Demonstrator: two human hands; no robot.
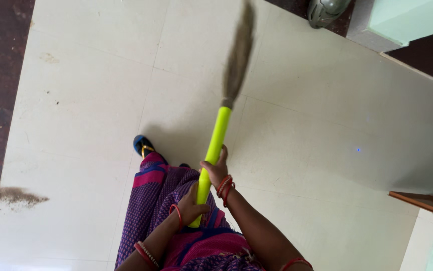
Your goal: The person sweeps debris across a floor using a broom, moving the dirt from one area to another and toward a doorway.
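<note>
1. Head view looks straight down at a person who holds a broom (216, 143) with both hands over a pale tiled floor (317, 115).
2. Right hand (216, 168) sits higher on the bright green handle, at about 6 o'clock from the picture centre; its fingers are wrapped round the handle and pressed closed on it. Red bangles are on this wrist.
3. Left hand (192, 206) grips the lower end of the same handle, just below the right hand, toward 7 o'clock; its fingers are also curled tight round the tube.
4. From the hands the handle runs up toward 12 o'clock, and the brown grass brush (237, 55) spreads beyond it, blurred, close to the floor.
5. I judge the broom as light: the handle looks like a stiff, smooth plastic tube that can slip in a loose hand, while the brush is soft and bends easily. The handle is the good place to take hold, with two hands a little apart as now, not the brush.
6. A pile of brown dust (18, 196) lies at 9 o'clock near the dark floor border, well apart from the brush.
7. One foot in a blue sandal (142, 146) shows at 8 o'clock from the centre, above the purple and pink garment.
</note>
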